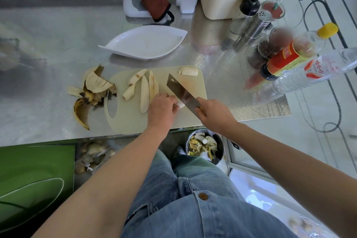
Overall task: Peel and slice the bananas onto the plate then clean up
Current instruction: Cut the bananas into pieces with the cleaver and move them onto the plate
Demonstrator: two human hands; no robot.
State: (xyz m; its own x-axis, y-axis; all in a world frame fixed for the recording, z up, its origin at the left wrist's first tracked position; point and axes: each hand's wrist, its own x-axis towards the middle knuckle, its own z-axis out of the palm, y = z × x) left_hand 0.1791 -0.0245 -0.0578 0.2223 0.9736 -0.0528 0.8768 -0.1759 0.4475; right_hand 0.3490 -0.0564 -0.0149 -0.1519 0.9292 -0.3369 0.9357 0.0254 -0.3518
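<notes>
The cleaver (181, 92) lies on a slant over the cream cutting board (125, 121). Its long axis runs from the handle at the near right to the blade's square front corner at the far left, and the edge faces the near left. The right grip (213, 115) is closed round the handle, knuckles up, with one finger reaching forward onto the heel of the blade. The right forearm comes in from the lower right.

The left grip (161, 110) sits palm down just left of the blade, its fingers curled over a banana piece (180, 104) and holding it against the board. Only the pale cut end of that piece shows, poking out to the right and touching the blade. The left forearm rises straight from the bottom edge.

Three long peeled banana strips (144, 94) lie side by side on the board to the left of that grip, their long axes running roughly near to far and fanning slightly. A short stack of cut slices (188, 71) rests at the board's far right corner, lying left to right.

The banana peels (92, 91) are heaped on the steel bench (58, 44) just off the board's left edge. The white leaf-shaped plate (144, 44) stands beyond the board, its points aimed left and right.
</notes>
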